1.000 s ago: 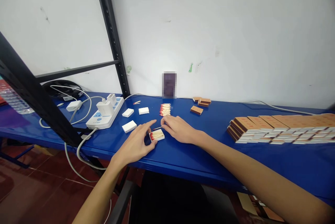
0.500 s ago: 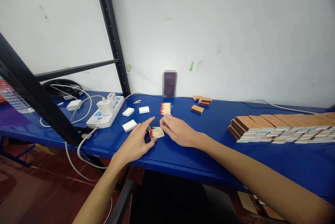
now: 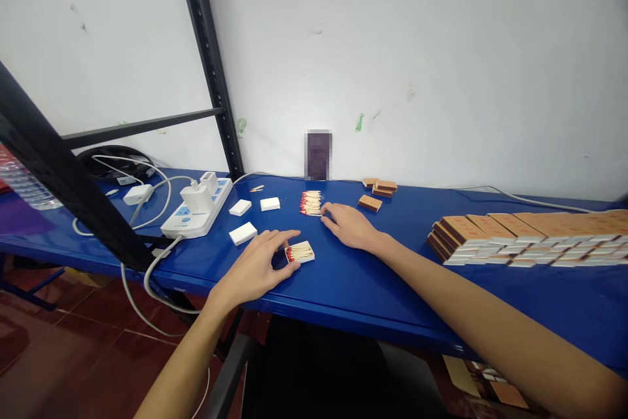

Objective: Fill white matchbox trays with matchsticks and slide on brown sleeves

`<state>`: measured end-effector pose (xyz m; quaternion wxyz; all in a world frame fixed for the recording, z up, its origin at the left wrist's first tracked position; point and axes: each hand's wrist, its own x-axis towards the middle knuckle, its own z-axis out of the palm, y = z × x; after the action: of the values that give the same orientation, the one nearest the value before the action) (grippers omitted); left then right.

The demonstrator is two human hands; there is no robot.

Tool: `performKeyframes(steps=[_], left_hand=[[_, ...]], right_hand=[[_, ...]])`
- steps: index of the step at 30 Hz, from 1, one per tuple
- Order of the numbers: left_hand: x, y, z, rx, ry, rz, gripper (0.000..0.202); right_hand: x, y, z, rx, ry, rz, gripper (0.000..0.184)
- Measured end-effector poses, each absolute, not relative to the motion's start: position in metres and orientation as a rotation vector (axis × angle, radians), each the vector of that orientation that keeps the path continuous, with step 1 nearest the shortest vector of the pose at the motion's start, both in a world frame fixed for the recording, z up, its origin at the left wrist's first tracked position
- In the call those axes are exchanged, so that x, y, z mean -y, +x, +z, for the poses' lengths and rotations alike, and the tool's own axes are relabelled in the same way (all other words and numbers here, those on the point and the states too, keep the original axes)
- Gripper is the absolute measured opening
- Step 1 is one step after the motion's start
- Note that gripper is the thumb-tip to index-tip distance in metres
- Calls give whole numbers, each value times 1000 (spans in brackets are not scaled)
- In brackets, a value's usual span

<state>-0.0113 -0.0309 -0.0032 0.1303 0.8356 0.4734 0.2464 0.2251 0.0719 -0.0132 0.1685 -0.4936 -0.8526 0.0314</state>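
Note:
An open matchbox tray (image 3: pixel 300 252) filled with red-tipped matches lies on the blue table (image 3: pixel 343 282). My left hand (image 3: pixel 258 265) rests beside it, thumb and fingers gripping the tray's left end. My right hand (image 3: pixel 349 225) lies flat farther back, fingers stretched toward a loose pile of matches (image 3: pixel 311 203), fingertips at the pile's near edge. Whether it pinches a match is hidden.
Three empty white trays (image 3: pixel 243 233) lie left of the pile, by a white power strip (image 3: pixel 196 208) with cables. Brown matchbox sleeves (image 3: pixel 379 189) sit at the back. Stacked matchboxes (image 3: pixel 530 239) fill the right. A black rack post (image 3: pixel 210 66) stands at left.
My right hand has left the tray and moved back and right to the loose match pile. The tray has shifted slightly right under my left hand.

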Motion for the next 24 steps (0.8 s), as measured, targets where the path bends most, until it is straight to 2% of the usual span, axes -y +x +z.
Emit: performKeyframes(steps=[13, 24], left_hand=[[29, -11, -4, -1405, 2418, 767, 48], [25, -14, -10, -1427, 2418, 839, 49]], right_hand=[[-71, 220, -12, 2443, -1361, 152, 18], [-25, 205, 6, 2575, -880, 418, 15]])
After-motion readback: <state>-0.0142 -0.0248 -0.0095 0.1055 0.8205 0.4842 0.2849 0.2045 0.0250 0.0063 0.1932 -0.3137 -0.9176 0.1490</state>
